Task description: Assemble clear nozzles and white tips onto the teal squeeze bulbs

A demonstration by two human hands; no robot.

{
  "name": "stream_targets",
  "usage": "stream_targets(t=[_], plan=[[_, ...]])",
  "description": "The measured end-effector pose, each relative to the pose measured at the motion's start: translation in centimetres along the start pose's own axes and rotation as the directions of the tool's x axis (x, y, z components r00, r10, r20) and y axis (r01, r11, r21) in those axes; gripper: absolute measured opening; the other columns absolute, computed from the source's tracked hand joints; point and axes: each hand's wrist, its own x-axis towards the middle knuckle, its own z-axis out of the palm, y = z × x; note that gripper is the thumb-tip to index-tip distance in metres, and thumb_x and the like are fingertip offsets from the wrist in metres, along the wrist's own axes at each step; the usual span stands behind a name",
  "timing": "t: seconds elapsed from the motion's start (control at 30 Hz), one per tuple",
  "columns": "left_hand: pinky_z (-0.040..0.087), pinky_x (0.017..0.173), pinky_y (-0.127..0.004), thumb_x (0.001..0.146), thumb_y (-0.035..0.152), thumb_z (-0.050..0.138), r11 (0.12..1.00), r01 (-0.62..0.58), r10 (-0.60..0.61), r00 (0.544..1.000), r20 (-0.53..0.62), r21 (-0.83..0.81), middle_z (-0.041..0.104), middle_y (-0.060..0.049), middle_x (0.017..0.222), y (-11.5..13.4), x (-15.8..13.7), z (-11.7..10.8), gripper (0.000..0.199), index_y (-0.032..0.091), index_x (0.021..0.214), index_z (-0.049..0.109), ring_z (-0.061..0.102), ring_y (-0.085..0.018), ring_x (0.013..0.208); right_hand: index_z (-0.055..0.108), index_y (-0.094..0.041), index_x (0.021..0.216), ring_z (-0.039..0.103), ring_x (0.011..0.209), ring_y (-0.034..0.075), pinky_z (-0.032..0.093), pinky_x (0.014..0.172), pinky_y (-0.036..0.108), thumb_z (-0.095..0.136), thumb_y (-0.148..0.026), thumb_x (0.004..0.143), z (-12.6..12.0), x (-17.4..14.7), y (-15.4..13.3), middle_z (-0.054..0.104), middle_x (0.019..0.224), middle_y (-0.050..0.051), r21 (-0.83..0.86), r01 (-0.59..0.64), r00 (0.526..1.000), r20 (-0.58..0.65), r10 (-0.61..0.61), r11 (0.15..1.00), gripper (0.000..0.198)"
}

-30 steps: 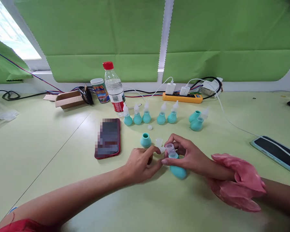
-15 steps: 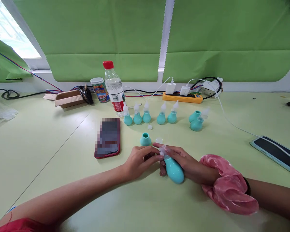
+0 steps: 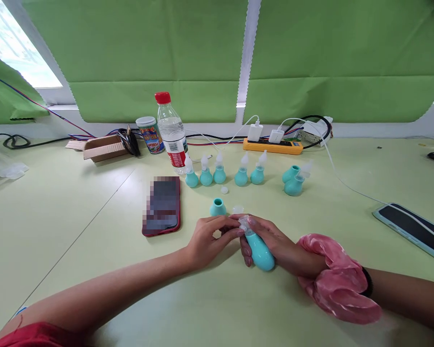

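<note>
My right hand (image 3: 277, 241) is closed around a teal bulb nasal aspirator (image 3: 262, 254), which tilts with its clear plastic top towards the far left. At that end, the fingers of my left hand (image 3: 210, 241) pinch the clear plastic top (image 3: 244, 222). Fingers partly hide how its pieces sit. Just beyond my hands is an open teal bulb (image 3: 217, 207), without a nozzle, beside a clear plastic piece (image 3: 237, 209). A small white round piece (image 3: 224, 190) lies farther off. Several aspirators with clear nozzles stand behind, among them one aspirator (image 3: 241, 176).
A phone in a red case (image 3: 162, 207) lies to the left, near a water bottle (image 3: 174, 140). Behind are a can (image 3: 151, 136), a cardboard box (image 3: 106, 148) and an orange power strip (image 3: 273, 146). Two teal bulbs (image 3: 294, 186) and a cabled phone (image 3: 412, 226) are at right.
My right hand has shifted its fingers around the clear top, and the teal bulb has turned and risen slightly. My left fingers still pinch the top end.
</note>
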Motion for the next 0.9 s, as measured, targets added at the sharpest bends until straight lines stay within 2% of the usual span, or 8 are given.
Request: stream_targets(t=[0.13, 0.23, 0.37, 0.43, 0.57, 0.67, 0.8, 0.9], plan=[[0.047, 0.05, -0.02, 0.077, 0.029, 0.055, 0.972, 0.164, -0.165, 0.986, 0.006, -0.167, 0.061, -0.002, 0.06, 0.5, -0.1, 0.4, 0.019, 0.012, 0.073, 0.064, 0.051, -0.008, 0.05, 0.04, -0.016, 0.12, 0.053, 0.049, 0.011, 0.043, 0.052, 0.027, 0.035, -0.047, 0.085, 0.1, 0.0, 0.0, 0.052, 0.057, -0.002, 0.02, -0.001, 1.0, -0.012, 0.002, 1.0, 0.047], [0.048, 0.049, -0.02, 0.076, 0.032, 0.056, 0.909, 0.3, -0.304, 0.952, 0.029, -0.29, 0.061, -0.003, 0.061, 1.0, -0.3, 0.7, 0.022, 0.012, 0.076, 0.065, 0.051, -0.008, 0.049, 0.041, -0.015, 0.119, 0.052, 0.049, 0.011, 0.043, 0.053, 0.028, 0.037, -0.049, 0.084, 0.3, -0.1, 0.1, 0.052, 0.057, -0.002, -0.008, 0.001, 0.999, -0.042, -0.001, 1.0, 0.049], [0.048, 0.046, -0.02, 0.069, 0.033, 0.063, 0.83, 0.399, -0.435, 0.9, -0.005, -0.391, 0.062, -0.003, 0.061, 1.6, -0.4, 0.8, 0.022, 0.011, 0.072, 0.067, 0.05, -0.007, 0.047, 0.039, -0.016, 0.12, 0.052, 0.05, 0.012, 0.044, 0.055, 0.029, 0.036, -0.048, 0.085, 0.3, -0.3, 0.5, 0.051, 0.056, -0.002, -0.051, 0.091, 0.99, -0.101, -0.095, 0.995, 0.048], [0.048, 0.045, -0.02, 0.066, 0.031, 0.065, 0.814, 0.409, -0.451, 0.892, -0.005, -0.412, 0.063, -0.003, 0.06, 1.9, -0.4, 0.8, 0.02, 0.012, 0.069, 0.067, 0.051, -0.008, 0.046, 0.04, -0.017, 0.119, 0.053, 0.052, 0.012, 0.044, 0.056, 0.029, 0.036, -0.048, 0.085, 0.2, -0.3, 0.7, 0.051, 0.057, -0.002, -0.078, 0.117, 0.984, -0.123, -0.126, 0.99, 0.046], [0.047, 0.044, -0.018, 0.068, 0.027, 0.064, 0.808, 0.385, -0.42, 0.907, 0.023, -0.447, 0.062, -0.001, 0.056, 2.4, -0.5, 0.9, 0.014, 0.013, 0.068, 0.068, 0.052, -0.007, 0.046, 0.042, -0.018, 0.116, 0.053, 0.054, 0.012, 0.044, 0.057, 0.028, 0.036, -0.047, 0.085, 0.1, -0.3, 0.9, 0.052, 0.058, -0.002, -0.137, 0.125, 0.981, -0.133, -0.144, 0.983, 0.043], [0.046, 0.044, -0.018, 0.068, 0.025, 0.064, 0.79, 0.402, -0.444, 0.896, 0.021, -0.464, 0.062, -0.001, 0.056, 2.6, -0.6, 1.0, 0.013, 0.013, 0.068, 0.068, 0.05, -0.006, 0.045, 0.042, -0.017, 0.114, 0.053, 0.055, 0.012, 0.043, 0.057, 0.027, 0.036, -0.046, 0.086, 0.1, -0.4, 0.9, 0.052, 0.059, -0.002, -0.169, 0.14, 0.978, -0.128, -0.162, 0.976, 0.04], [0.045, 0.045, -0.018, 0.07, 0.026, 0.062, 0.777, 0.443, -0.468, 0.882, 0.058, -0.447, 0.061, -0.001, 0.055, 2.8, -0.5, 0.9, 0.015, 0.012, 0.068, 0.067, 0.051, -0.007, 0.047, 0.045, -0.017, 0.11, 0.051, 0.056, 0.011, 0.041, 0.056, 0.025, 0.037, -0.044, 0.086, 0.3, -0.6, 0.8, 0.052, 0.059, -0.002, -0.225, 0.157, 0.973, -0.131, -0.19, 0.962, 0.037], [0.044, 0.045, -0.018, 0.071, 0.026, 0.061, 0.802, 0.446, -0.465, 0.884, 0.053, -0.397, 0.06, -0.002, 0.055, 2.8, -0.5, 0.8, 0.016, 0.011, 0.067, 0.065, 0.051, -0.008, 0.048, 0.046, -0.016, 0.109, 0.051, 0.055, 0.011, 0.04, 0.055, 0.024, 0.038, -0.044, 0.085, 0.3, -0.6, 0.7, 0.051, 0.057, -0.002, -0.236, 0.152, 0.973, -0.135, -0.188, 0.96, 0.038]])
